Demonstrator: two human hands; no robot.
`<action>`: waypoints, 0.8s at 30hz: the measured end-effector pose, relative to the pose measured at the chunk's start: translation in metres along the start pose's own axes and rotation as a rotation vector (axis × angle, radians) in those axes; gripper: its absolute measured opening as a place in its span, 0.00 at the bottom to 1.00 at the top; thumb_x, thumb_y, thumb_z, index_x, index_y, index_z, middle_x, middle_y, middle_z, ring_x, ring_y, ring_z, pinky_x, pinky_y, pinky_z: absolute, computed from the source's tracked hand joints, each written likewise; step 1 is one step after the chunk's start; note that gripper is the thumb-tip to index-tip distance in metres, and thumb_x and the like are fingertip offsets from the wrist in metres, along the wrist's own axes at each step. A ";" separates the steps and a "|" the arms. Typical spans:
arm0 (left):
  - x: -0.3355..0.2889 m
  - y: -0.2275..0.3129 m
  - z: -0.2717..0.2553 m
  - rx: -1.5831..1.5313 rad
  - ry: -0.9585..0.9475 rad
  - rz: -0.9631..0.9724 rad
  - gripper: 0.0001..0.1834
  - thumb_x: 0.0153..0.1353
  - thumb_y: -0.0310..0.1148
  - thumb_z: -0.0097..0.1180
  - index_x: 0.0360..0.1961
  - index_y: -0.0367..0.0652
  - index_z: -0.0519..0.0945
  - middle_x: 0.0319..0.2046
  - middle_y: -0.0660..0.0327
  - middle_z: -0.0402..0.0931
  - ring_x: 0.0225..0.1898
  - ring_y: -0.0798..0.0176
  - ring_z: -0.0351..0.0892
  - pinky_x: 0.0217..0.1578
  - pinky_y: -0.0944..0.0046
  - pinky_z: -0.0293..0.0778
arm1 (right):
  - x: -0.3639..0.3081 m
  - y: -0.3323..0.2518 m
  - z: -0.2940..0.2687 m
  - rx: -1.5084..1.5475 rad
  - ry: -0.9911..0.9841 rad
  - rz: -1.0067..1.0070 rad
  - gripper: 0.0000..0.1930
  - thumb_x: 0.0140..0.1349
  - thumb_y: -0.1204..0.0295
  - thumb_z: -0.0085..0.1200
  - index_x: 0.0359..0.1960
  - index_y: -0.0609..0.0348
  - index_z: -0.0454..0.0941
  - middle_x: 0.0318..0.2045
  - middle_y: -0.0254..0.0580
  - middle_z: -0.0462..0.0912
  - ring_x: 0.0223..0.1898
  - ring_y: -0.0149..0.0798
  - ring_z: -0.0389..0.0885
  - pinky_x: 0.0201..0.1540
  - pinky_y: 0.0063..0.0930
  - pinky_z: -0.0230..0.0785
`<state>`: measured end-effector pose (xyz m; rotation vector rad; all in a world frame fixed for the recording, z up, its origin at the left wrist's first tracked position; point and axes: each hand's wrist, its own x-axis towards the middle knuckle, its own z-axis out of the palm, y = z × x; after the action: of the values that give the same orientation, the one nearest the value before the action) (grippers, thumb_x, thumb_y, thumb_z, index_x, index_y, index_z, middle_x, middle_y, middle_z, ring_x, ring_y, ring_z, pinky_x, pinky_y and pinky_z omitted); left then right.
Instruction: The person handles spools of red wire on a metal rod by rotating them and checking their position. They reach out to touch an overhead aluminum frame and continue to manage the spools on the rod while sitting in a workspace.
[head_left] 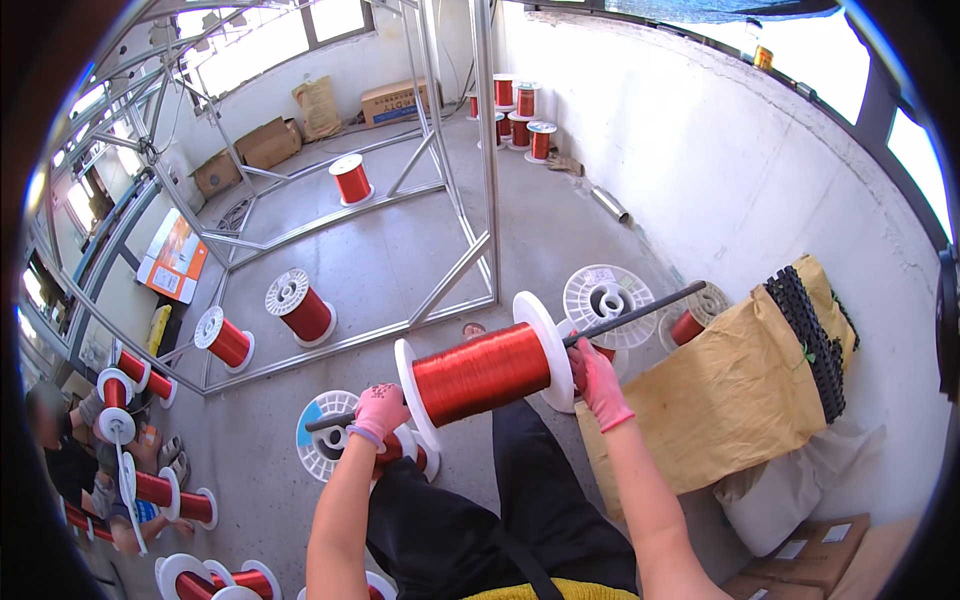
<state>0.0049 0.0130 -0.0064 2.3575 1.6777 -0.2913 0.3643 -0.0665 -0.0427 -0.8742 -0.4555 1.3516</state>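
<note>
A large spool of red wire (pixel 480 372) with white flanges hangs in front of my legs, slightly tilted up to the right. A dark rod (pixel 655 303) runs through its core and sticks out at both ends. My left hand (pixel 380 410), in a pink glove, is closed round the rod beside the left flange. On the other side, my right hand (pixel 598 385), also gloved in pink, grips the rod close to the right flange; some of its fingers are hidden. Below my left hand stands a spool with a white flange (pixel 318 462); another white-flanged spool (pixel 600 285) stands beyond my right hand.
A metal frame (pixel 488 180) rises ahead, with red wire spools (pixel 302 308) in and around it. Brown paper wrapping (pixel 700 400) and black ridged strips (pixel 808 340) lie at right by the white wall (pixel 680 150). Another person (pixel 75 450) is at far left among several spools.
</note>
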 end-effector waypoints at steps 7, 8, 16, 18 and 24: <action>-0.001 -0.007 0.003 -0.002 -0.010 -0.033 0.16 0.50 0.41 0.52 0.33 0.41 0.83 0.34 0.49 0.80 0.39 0.48 0.80 0.42 0.54 0.74 | -0.026 -0.057 0.055 -0.798 0.154 -0.011 0.20 0.65 0.55 0.44 0.38 0.63 0.74 0.33 0.34 0.79 0.34 0.32 0.76 0.38 0.26 0.68; -0.002 -0.001 0.001 -0.002 -0.009 -0.042 0.16 0.50 0.40 0.52 0.33 0.41 0.83 0.34 0.49 0.80 0.39 0.48 0.80 0.42 0.54 0.74 | -0.023 -0.068 0.062 -0.948 0.199 -0.179 0.21 0.65 0.55 0.43 0.36 0.65 0.74 0.29 0.39 0.78 0.32 0.32 0.76 0.38 0.28 0.67; 0.003 0.000 0.001 -0.047 0.005 0.004 0.16 0.49 0.40 0.53 0.35 0.41 0.82 0.34 0.49 0.80 0.39 0.48 0.80 0.43 0.54 0.74 | 0.039 -0.058 0.120 -1.567 0.186 -0.394 0.31 0.63 0.53 0.40 0.54 0.73 0.62 0.47 0.67 0.72 0.51 0.60 0.70 0.54 0.44 0.61; 0.002 -0.008 0.006 -0.039 -0.024 -0.012 0.16 0.49 0.41 0.53 0.34 0.42 0.83 0.34 0.49 0.80 0.39 0.48 0.80 0.42 0.54 0.74 | 0.021 -0.042 0.117 -1.505 0.152 -0.421 0.28 0.64 0.56 0.40 0.54 0.73 0.62 0.48 0.66 0.72 0.51 0.60 0.70 0.54 0.43 0.61; -0.007 0.009 -0.017 -0.058 -0.060 -0.012 0.16 0.49 0.41 0.52 0.35 0.44 0.83 0.36 0.50 0.80 0.40 0.49 0.80 0.43 0.54 0.74 | -0.118 0.098 -0.096 -1.898 0.062 -0.046 0.21 0.66 0.66 0.37 0.57 0.66 0.62 0.57 0.60 0.65 0.57 0.54 0.66 0.57 0.43 0.60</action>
<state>0.0118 0.0084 0.0129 2.2745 1.6508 -0.3082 0.3483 -0.2081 -0.1536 -2.3232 -1.7672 0.4792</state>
